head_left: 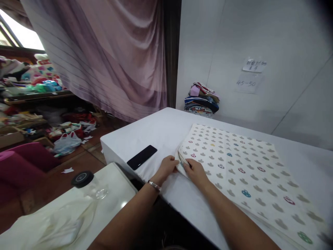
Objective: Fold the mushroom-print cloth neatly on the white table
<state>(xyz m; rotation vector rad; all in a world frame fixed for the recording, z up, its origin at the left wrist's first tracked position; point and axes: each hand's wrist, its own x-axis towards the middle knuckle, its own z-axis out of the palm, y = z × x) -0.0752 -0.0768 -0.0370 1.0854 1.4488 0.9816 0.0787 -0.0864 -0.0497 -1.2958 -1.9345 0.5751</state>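
Note:
A white cloth (pixel 225 158) printed with grey rabbit-like shapes and a few coloured motifs lies spread over the right side of the white-covered table (pixel 153 126). At its near left corner, my left hand (pixel 168 166) pinches the layered edge between thumb and fingers; a silvery bracelet circles that wrist. My right hand (pixel 195 172) grips the same edge just to the right, its thumb on top. Between the two hands the edge is lifted slightly and the layers part a little. The fingertips under the cloth are partly hidden.
A black phone (pixel 142 157) lies left of my hands. On a lower white surface (pixel 114 178) stand a clear black-lidded bottle (pixel 87 182) and a plastic bag (pixel 62 225). Folded fabrics (pixel 201 100) are stacked by the wall. A pink curtain (pixel 125 55) hangs behind.

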